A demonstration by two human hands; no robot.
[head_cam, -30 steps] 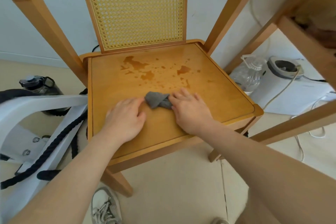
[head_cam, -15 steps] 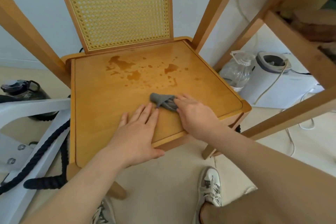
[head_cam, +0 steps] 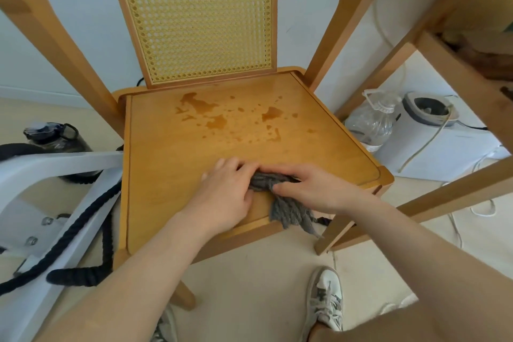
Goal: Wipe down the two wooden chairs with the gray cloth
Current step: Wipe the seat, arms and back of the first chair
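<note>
A wooden chair [head_cam: 166, 169] with a cane back fills the head view; brown liquid stains [head_cam: 219, 119] are spattered across the rear half of its seat. The gray cloth [head_cam: 286, 208] lies bunched at the seat's front edge, its loose end hanging over the rim. My left hand [head_cam: 224, 197] grips the cloth's left side. My right hand [head_cam: 313, 189] pinches its top from the right. A second wooden frame [head_cam: 455, 86] stands to the right, only partly in view.
A white frame with black rope [head_cam: 63, 230] crowds the chair's left side, with a dark water bottle [head_cam: 52, 136] behind it. A clear jug [head_cam: 372, 122], a white appliance [head_cam: 427, 111] and cables sit on the floor to the right. My shoe [head_cam: 324, 297] is below.
Both hands have closed onto the cloth. It was dragged toward the front edge and partly unfolded, so its end now hangs over the rim. My left hand moved right off the seat onto it.
</note>
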